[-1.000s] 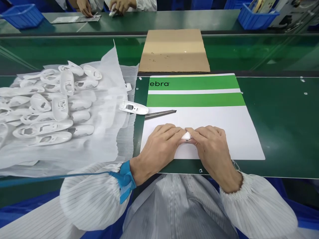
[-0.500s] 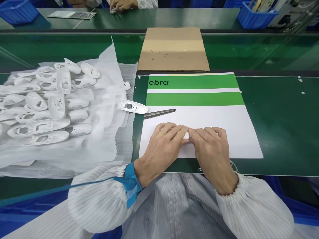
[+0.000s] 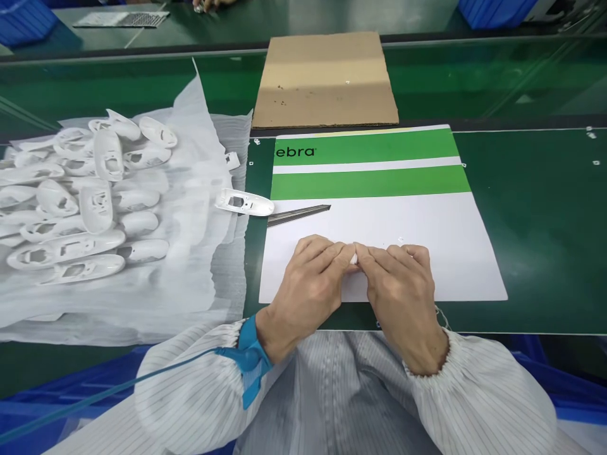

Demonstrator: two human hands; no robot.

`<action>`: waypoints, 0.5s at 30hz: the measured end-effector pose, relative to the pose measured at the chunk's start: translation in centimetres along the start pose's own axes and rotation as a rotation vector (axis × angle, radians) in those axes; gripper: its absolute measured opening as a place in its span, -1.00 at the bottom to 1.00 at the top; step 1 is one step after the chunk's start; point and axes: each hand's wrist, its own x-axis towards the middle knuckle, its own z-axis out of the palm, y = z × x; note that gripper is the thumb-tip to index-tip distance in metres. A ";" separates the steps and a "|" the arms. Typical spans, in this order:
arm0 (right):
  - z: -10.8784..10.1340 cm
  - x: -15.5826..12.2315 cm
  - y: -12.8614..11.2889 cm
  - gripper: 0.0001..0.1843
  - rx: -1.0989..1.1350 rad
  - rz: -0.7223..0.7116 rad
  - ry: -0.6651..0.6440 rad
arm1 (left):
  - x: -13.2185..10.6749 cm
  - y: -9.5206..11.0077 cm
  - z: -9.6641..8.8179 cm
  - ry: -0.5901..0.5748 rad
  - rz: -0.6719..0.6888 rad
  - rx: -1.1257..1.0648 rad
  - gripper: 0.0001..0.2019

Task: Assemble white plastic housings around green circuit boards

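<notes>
My left hand (image 3: 310,287) and my right hand (image 3: 401,287) meet fingertip to fingertip over the white lower part of a green-and-white sheet (image 3: 427,208). Both are closed on a small white plastic part (image 3: 353,258) that is mostly hidden between the fingers. A thin metal blade (image 3: 298,215) lies on the sheet just beyond my left hand. A single white plastic shell (image 3: 244,203) rests beside the blade at the sheet's left edge.
A heap of several white plastic shells (image 3: 80,196) lies on white foam wrap (image 3: 190,265) to the left. A brown cardboard piece (image 3: 325,79) sits beyond the sheet. Another person's hand (image 3: 208,4) shows at the far top edge.
My hands have stayed together on the small part, with the fingers closing tighter over it. The view has tipped down a little.
</notes>
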 end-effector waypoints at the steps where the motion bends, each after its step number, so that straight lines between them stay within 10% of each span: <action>1: 0.0 0.0 0.1 -0.70 -0.004 0.001 -0.002 | 0.1 0.0 -0.1 -0.005 -0.003 0.005 -0.79; 9: 0.1 -0.1 1.2 -0.70 0.006 0.036 -0.015 | -0.3 -1.7 -2.2 -0.194 -0.118 0.048 -0.75; 15: -0.4 0.1 2.4 -0.72 0.161 0.112 -0.129 | -0.3 0.2 -4.8 -0.067 -0.393 -0.124 -0.71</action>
